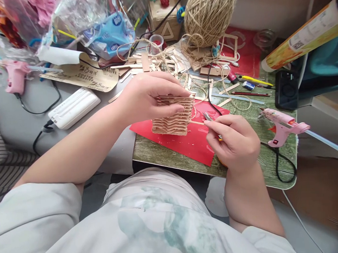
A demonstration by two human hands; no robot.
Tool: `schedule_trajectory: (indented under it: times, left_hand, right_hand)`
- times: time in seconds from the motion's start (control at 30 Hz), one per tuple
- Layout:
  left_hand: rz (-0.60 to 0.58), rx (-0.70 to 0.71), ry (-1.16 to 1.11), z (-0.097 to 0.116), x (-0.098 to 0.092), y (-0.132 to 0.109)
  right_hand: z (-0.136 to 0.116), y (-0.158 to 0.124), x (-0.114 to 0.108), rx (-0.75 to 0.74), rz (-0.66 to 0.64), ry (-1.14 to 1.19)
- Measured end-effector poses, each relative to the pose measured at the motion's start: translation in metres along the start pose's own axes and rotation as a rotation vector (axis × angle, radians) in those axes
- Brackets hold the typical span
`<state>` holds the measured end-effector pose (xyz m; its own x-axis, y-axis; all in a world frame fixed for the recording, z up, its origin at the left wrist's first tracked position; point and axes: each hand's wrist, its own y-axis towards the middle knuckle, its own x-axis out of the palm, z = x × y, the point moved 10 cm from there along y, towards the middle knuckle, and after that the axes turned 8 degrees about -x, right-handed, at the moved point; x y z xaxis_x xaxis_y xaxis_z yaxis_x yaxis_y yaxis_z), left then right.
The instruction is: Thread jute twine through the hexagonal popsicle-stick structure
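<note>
My left hand (147, 95) is closed over the top of a small box built from stacked wooden craft sticks (172, 116), which stands on a red paper sheet (192, 140). My right hand (234, 139) is closed round a small metal tool (208, 117) with an orange handle. The tool's tip points at the right side of the stick box, beside a loose wooden stick. Wood chips lie scattered on the red sheet.
A pink glue gun (283, 127) rests on the green board (254, 163) at right, its cord looping below. A big twine ball (209, 11), loose sticks, pencils, a second pink glue gun (15, 74), a white power strip (74, 107) and plastic bags crowd the back.
</note>
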<state>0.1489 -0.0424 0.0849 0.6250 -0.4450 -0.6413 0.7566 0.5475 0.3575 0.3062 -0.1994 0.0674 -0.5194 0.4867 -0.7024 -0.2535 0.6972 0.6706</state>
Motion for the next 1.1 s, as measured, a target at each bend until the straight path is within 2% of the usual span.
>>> schedule_trajectory:
  times: [0.2,0.5,0.63,1.1]
  left_hand:
    - [0.023,0.037,0.013,0.005,-0.002,0.001]
    - [-0.013,-0.011,0.042,0.003,-0.003,0.002]
    - [-0.017,-0.036,0.050,0.001,-0.004,0.002]
    - [-0.039,-0.016,0.041,0.000,-0.002,0.003]
  right_hand:
    - [0.001,0.000,0.000,0.004,0.009,-0.007]
    - [0.008,0.003,0.004,0.019,-0.019,0.029]
    - [0.010,0.000,0.000,0.030,0.010,0.049]
    - [0.005,-0.007,-0.002,0.031,0.033,0.099]
